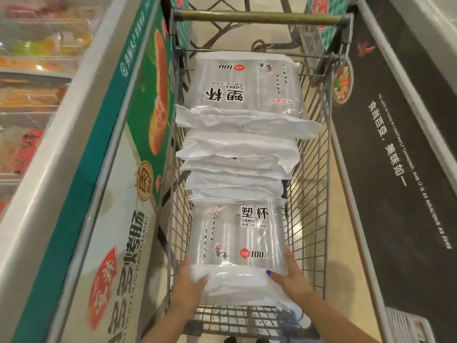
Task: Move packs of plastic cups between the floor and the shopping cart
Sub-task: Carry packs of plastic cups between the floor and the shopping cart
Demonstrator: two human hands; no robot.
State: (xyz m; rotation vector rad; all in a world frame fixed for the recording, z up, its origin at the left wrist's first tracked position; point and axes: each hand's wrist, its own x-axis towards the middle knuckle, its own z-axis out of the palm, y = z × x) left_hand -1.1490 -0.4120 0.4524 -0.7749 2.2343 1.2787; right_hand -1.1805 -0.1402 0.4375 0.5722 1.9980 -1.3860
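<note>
Item 1: grey wire-mesh shopping cart (311, 169), seen from above along its length, olive-brown push handle (259, 18) at the far end; it stands in a narrow aisle between two chest freezers

Item 2: clear plastic pack of stacked plastic cups with black and red printing, nearest the camera (237, 233); label reads upright (100 pcs marked in the lower right of the label); it lies at the near end of the cart basket, resting on white plastic wrapping of further packs below it

Item 3: second clear printed pack of plastic cups (244, 82), same design, label upside down from this view; it lies at the far end of the basket, on top of the pile

Item 4: crumpled white ends of several more packs (237, 149), layered between the two labelled packs, filling the middle of the basket; exact count cannot be told

Item 5: left hand (190, 285), fingers curled round the near left corner of the nearest pack, gripping it

Item 6: right hand (289, 273), fingers wrapped round the near right corner of the same pack, thumb with blue nail polish pressed on its top face

Item 7: left freezer (103, 194), side panel green and white with a food picture and large characters

Item 8: right freezer (395, 157), black side panel with white lettering
</note>
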